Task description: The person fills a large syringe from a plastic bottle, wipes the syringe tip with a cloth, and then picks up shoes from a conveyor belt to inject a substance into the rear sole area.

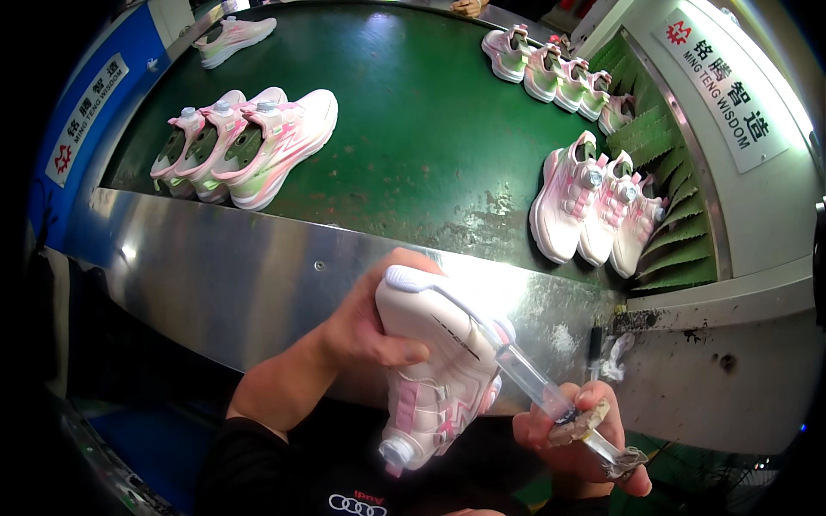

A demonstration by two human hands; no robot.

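My left hand grips a white and pink sneaker by its sole side, with the shoe tilted and its toe turned up toward the belt. A round dial sits on the lacing at its lower end. My right hand is closed around a clear syringe with beige, crusted material by its grip end. The syringe's narrow end is at the edge of the sneaker's sole; whether it touches cannot be made out.
A green conveyor belt lies beyond a metal ledge. Similar sneakers stand in groups at left and right. Green strips hang at the right opening. Another person's hand shows at the far edge.
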